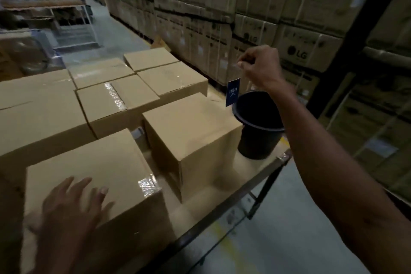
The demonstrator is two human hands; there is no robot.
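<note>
Currently right hand (259, 64) pinches blue tag (233, 92) above black bucket (258, 124), centre right | left hand (73, 207) fingers released, lower left | risk: dangling tag swings, misses bucket.

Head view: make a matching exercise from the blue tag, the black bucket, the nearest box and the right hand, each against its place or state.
Things:
1. blue tag
2. black bucket
3. nearest box
4. right hand

Places or states:
A. under the spread left hand
B. raised, fingertips pinched together
C. in the air, near the bucket's rim
D. standing at the edge of the platform

Pairs: 1-C, 2-D, 3-A, 4-B.
</note>
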